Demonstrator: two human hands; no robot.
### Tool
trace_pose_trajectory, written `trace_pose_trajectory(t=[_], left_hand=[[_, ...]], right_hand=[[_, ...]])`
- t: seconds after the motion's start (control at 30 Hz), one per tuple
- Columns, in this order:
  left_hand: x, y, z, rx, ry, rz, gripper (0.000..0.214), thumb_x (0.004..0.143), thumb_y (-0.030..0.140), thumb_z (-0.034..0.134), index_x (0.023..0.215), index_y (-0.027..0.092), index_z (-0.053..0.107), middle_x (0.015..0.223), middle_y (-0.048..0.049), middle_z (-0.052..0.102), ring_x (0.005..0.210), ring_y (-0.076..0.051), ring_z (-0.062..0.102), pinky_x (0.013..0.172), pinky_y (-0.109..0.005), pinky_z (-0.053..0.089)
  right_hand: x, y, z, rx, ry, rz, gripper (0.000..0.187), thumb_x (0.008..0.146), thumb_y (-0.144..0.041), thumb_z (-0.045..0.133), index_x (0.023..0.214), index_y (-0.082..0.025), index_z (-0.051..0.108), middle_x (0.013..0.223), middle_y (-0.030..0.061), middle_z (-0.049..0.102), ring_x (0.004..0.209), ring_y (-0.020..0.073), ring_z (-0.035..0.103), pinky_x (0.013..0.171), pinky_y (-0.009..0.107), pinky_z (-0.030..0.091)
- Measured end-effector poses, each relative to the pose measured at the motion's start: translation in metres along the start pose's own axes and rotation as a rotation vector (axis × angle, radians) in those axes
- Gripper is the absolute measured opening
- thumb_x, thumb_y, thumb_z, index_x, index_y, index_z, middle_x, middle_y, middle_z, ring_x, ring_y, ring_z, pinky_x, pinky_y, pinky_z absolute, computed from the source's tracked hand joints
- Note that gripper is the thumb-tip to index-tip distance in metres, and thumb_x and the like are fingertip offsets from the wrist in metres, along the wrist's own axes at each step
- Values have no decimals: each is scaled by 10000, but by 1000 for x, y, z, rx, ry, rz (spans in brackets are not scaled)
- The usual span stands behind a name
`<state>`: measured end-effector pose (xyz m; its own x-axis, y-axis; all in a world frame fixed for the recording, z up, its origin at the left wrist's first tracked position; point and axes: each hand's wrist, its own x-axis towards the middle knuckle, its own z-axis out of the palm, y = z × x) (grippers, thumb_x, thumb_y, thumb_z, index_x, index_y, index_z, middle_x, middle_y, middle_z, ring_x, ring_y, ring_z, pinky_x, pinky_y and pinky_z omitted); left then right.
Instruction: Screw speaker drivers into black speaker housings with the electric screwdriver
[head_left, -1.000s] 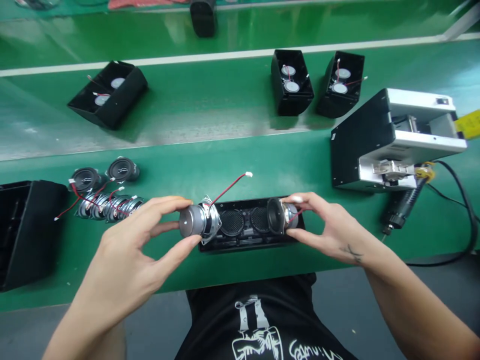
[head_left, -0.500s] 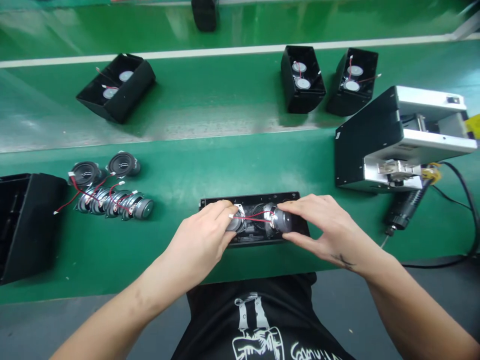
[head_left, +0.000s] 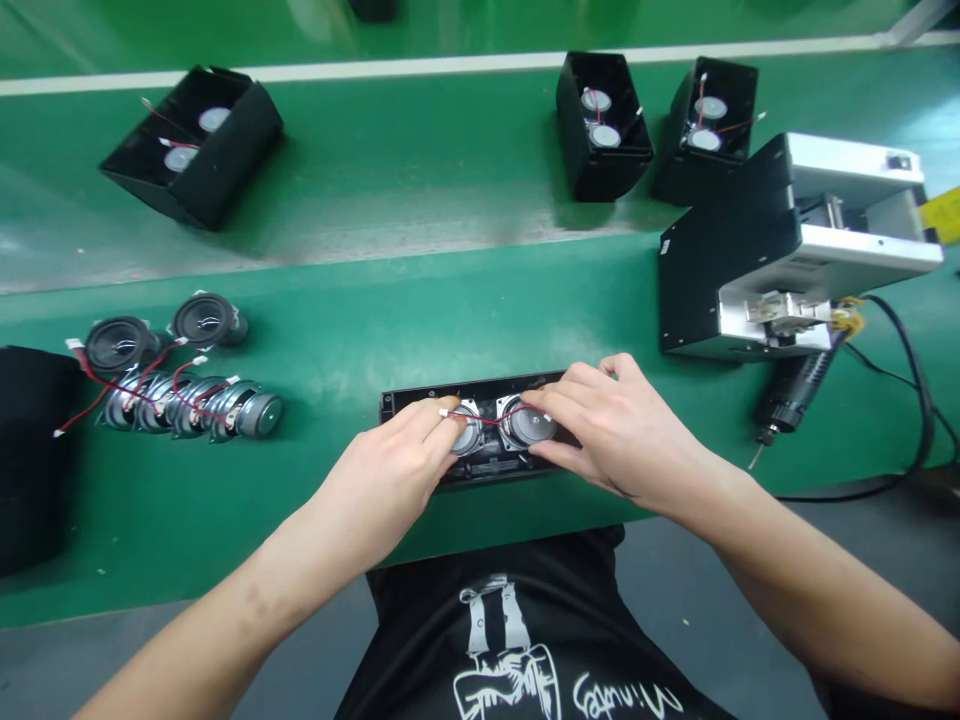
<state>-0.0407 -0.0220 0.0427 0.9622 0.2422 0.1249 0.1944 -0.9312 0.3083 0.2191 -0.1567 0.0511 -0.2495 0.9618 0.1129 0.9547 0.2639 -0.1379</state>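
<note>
We stand at a green table (head_left: 450,310), its near edge running above a grey floor (head_left: 667,610) and just ahead of a black shirt (head_left: 592,580) with white print. A white strip (head_left: 450,67) crosses the table's far side, with more green past it.

At the left, toward the near edge, we see a large black box (head_left: 34,470), its inside hidden from us. Beyond it, near the white strip, a slanted box (head_left: 232,150) holds two speakers. Midway along the near edge, a long case (head_left: 491,468) lies open side up with the left speaker (head_left: 471,437) and the right speaker (head_left: 531,427) side by side in it. Our left hand (head_left: 401,450) has its fingers closed around the first; our right hand (head_left: 600,425) grips the second between fingers and thumb. Farther right, near the strip, two deep boxes (head_left: 607,175) hold two speakers each.

Counting loose things from the left: two face-up speakers (head_left: 206,320), then a row of side-lying speakers (head_left: 180,405), overlapping too much for a sure count; one machine (head_left: 750,270); one screwdriver (head_left: 795,395), tip toward the near edge; one black cable (head_left: 922,430).
</note>
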Motion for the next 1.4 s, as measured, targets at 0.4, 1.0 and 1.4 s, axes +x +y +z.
trace_pose_trajectory(t=[0.4,1.0,1.4], left_hand=[[-1,-4,-6,20,-9,62,224,1037,28,526,1183,121,668,1316,-176,747,1192,-325,763,885,-448,721],[-2,-6,-5,20,26,117,329,1010,-34,572,1309,69,661,1322,-172,756,1255,-310,744,1027,-433,679],[5,-3,-6,53,-1,126,348,1008,-40,463,1236,102,684,1251,-160,779,1225,-298,771,978,-397,703]], right_hand=[[-8,0,12,88,115,30,320,1074,-378,714,1287,-139,698,1186,75,814,995,248,693,856,446,321],[-12,-4,7,55,97,74,309,1083,-374,710,1295,-153,669,1173,65,827,970,250,715,876,463,329],[-8,-5,4,48,-5,135,337,1077,-402,709,1340,-201,645,1208,76,820,1006,274,692,864,460,319]])
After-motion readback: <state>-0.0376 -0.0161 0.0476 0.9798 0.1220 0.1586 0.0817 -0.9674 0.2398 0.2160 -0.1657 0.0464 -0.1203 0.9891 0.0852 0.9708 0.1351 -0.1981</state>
